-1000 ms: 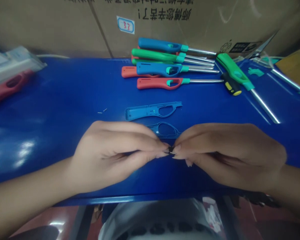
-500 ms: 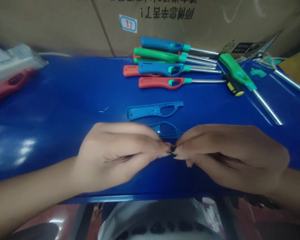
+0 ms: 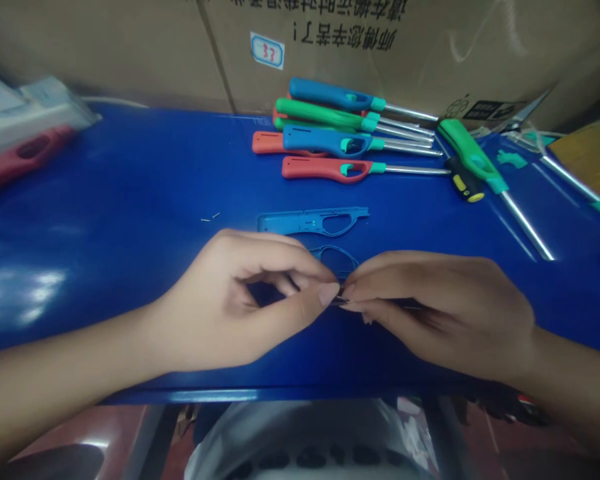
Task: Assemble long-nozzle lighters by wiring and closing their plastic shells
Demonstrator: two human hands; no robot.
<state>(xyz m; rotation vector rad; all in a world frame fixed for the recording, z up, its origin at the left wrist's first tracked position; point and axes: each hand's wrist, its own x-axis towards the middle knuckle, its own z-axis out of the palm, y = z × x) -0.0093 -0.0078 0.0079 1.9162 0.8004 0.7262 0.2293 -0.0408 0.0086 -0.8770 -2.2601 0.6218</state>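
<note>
Left hand [image 3: 230,300] and right hand [image 3: 445,313] closed, fingertips meeting on a small dark part [image 3: 339,301], seemingly pinched by both, too hidden to identify. Blue lighter shell [image 3: 313,222] lies just beyond; second shell [image 3: 333,257] partly behind the fingers. Hands sit near the blue worktop's [image 3: 170,396] front edge, well apart from utility lighters [image 3: 330,143] along the rear edge.
</note>
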